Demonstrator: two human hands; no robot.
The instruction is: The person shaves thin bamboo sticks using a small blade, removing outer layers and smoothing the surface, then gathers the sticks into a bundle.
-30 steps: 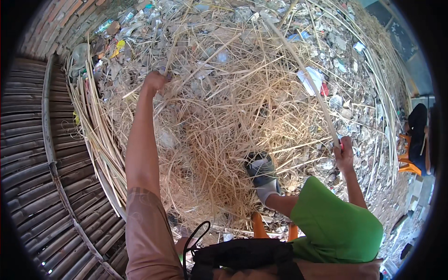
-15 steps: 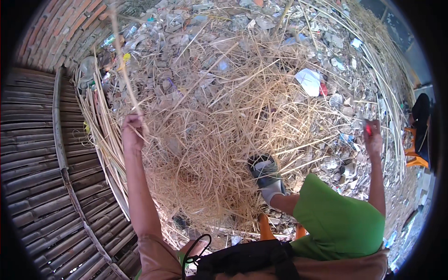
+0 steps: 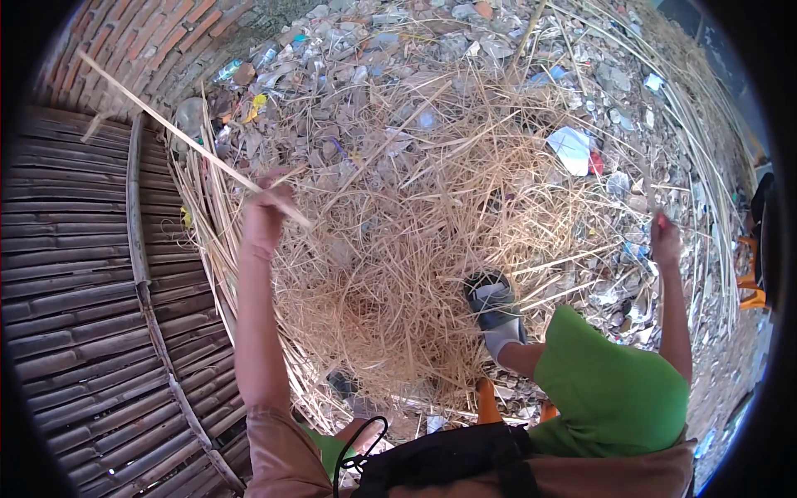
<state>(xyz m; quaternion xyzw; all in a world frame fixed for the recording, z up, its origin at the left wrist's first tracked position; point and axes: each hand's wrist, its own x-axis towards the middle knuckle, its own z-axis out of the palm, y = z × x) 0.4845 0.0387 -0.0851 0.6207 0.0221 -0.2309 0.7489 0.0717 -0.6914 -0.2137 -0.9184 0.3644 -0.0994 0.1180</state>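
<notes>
A long pale bamboo strip (image 3: 183, 136) is gripped in my left hand (image 3: 267, 209), close to its lower end. It slants up and left over the dark bamboo slats. Far to the right, my right hand (image 3: 665, 241) is closed around what looks like a small knife (image 3: 662, 221) with a red handle; its blade is too blurred to make out well. A short blurred scrap (image 3: 94, 127) shows near the upper left, apart from the strip. Between my hands lies a heap of straw-coloured shavings (image 3: 390, 290), with my sandalled foot (image 3: 491, 300) at its right side.
A bamboo-slat platform (image 3: 75, 274) lies at left, below a brick wall (image 3: 149, 41). More strips (image 3: 217, 241) lean along the platform's edge, and long ones (image 3: 677, 124) run down the right. Litter (image 3: 365, 75) covers the ground. An orange chair (image 3: 751, 286) stands at far right.
The strip has swung from nearly upright to slanting left, and my left hand has turned and moved slightly up and right. The whole view has shifted a little. Both hands keep their hold.
</notes>
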